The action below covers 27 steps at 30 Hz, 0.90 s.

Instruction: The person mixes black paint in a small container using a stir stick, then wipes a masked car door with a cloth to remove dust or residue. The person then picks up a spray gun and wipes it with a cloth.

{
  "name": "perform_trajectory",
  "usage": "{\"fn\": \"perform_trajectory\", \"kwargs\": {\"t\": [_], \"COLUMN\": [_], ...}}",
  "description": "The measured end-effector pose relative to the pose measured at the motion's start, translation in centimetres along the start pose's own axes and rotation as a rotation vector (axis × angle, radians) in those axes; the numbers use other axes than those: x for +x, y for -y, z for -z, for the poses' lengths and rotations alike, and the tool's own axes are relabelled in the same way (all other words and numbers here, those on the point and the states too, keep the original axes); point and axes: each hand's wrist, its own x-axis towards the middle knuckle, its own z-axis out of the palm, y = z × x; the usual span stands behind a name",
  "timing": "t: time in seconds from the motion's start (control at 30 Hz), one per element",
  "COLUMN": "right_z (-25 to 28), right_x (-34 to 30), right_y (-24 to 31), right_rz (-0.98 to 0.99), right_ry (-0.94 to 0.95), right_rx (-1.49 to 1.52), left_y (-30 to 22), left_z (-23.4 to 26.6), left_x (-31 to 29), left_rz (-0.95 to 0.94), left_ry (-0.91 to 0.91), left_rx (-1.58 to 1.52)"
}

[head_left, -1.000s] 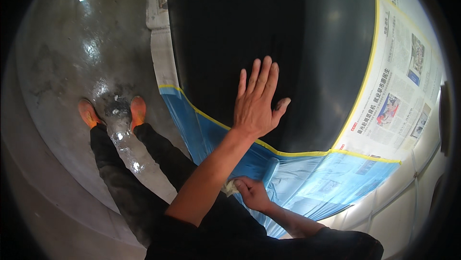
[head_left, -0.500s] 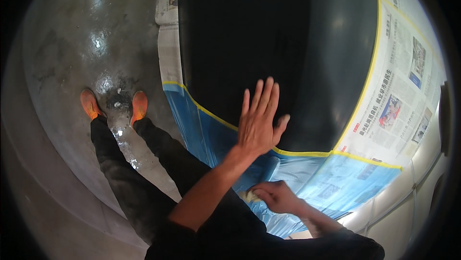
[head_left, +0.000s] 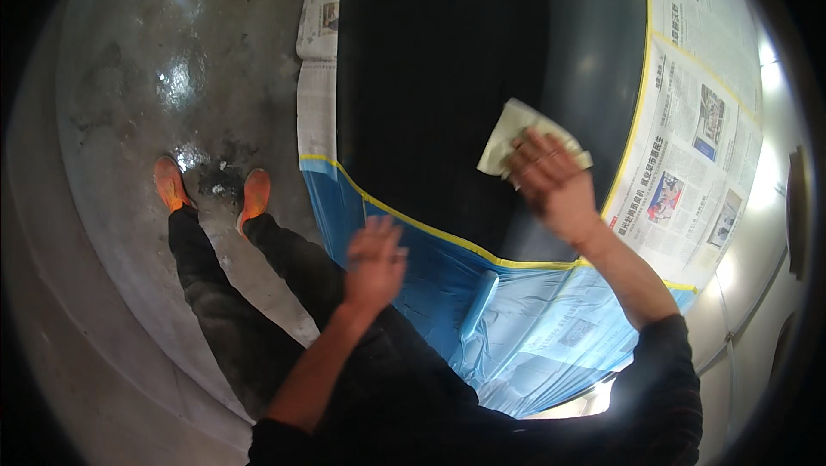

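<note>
two hands show in my view. the right hand point(head_left: 555, 178) holds a pale cloth point(head_left: 505, 137), its fingers half bent over it; i can't see the thumb well. the left hand point(head_left: 374, 264) is blurry, with its fingers a bit curled. it looks like it holds nothing, in front of the blue film point(head_left: 516, 333).

the cloth is over the low right part of the black panel point(head_left: 439, 87). i can't tell if all of it lies flat. to wipe well, i'd press softly and evenly, with cloth under every finger, so no bare tip rubs the panel. long, straight strokes that overlap a little seem best.

yellow tape point(head_left: 456, 242) runs along the bottom and right edges. the right side is near the hand, so i'd slow down there and not snag the tape or lift the paper point(head_left: 667, 152). the most room to move is up and left, where the panel goes on.
</note>
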Motion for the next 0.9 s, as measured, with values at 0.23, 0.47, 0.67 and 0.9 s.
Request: {"fn": "perform_trajectory", "kwargs": {"t": [0.23,0.47,0.67,0.9], "right_z": [-2.1,-6.5,1.4,-0.4], "right_x": [5.2,1.3,8.3,-6.7], "right_y": [-0.6,3.2,-4.7,3.6], "right_rz": [0.025,0.198,-0.075,-0.082], "right_ry": [0.293,0.494,0.182,0.312], "right_rx": [-0.237,-0.157,-0.204,0.179], "left_y": [19.1,20.9,26.4,16.6], "left_z": [13.7,21.2,18.2,21.2], "left_x": [-10.7,-19.6,-33.2,-30.7], "left_rz": [0.469,0.733,1.021,1.165], "left_ry": [-0.489,-0.557,-0.437,-0.475], "left_rx": [0.195,-0.080,-0.353,-1.439]}}
